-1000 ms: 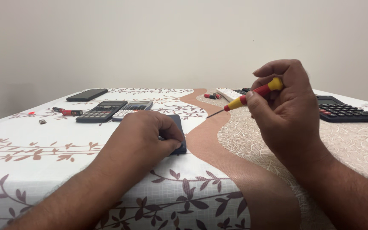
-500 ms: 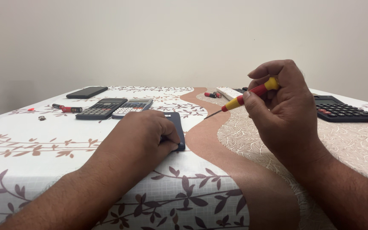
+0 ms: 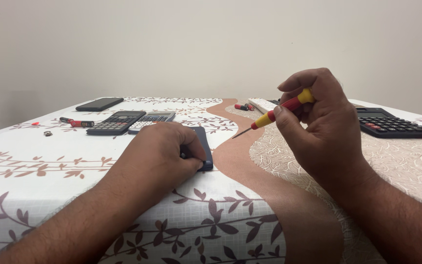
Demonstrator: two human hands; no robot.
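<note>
Screwdriver (image 3: 277, 112) unmoved since before.

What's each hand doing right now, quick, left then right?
Left hand: closed over a dark flat device, pressing it to the table.
Right hand: closed around a red and yellow screwdriver, tip raised off the table.

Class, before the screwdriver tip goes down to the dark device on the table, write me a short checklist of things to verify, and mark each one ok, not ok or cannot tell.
1. Dark device pinned flat by the left hand: ok.
2. Red and yellow screwdriver gripped firmly in the right hand: ok.
3. Tip points toward the device: ok, though held above it, apart.
4. Screw in sight: cannot tell, the left hand covers most of the device.
5. Two calculators behind clear of the work: ok.
6. Loose batteries out of the way: ok.
</note>
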